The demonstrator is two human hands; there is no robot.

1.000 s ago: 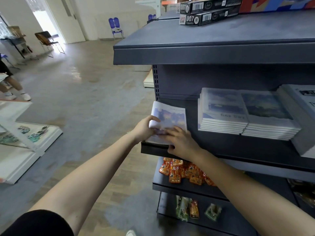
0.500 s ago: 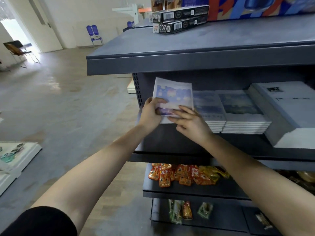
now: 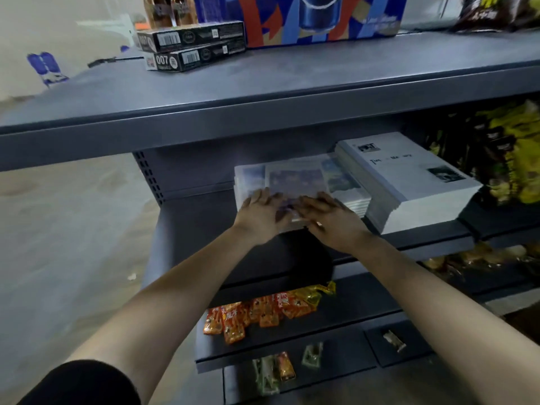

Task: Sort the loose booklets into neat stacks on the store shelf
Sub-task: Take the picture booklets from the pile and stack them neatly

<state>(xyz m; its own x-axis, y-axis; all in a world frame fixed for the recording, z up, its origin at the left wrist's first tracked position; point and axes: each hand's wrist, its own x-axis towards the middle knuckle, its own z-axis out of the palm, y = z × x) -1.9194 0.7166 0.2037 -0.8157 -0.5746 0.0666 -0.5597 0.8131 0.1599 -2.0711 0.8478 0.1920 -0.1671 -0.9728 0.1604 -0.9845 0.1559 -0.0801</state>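
Both hands, left hand [image 3: 263, 211] and right hand [image 3: 330, 220], lie flat with fingers spread on the top booklet [image 3: 295, 178] (blurred cover) of a stack [image 3: 245, 188] on the shelf [image 3: 204, 217].

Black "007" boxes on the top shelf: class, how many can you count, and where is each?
2. One black box lies on top, the other black box directly beneath it, stacked at the left of the top shelf. None appear hidden.
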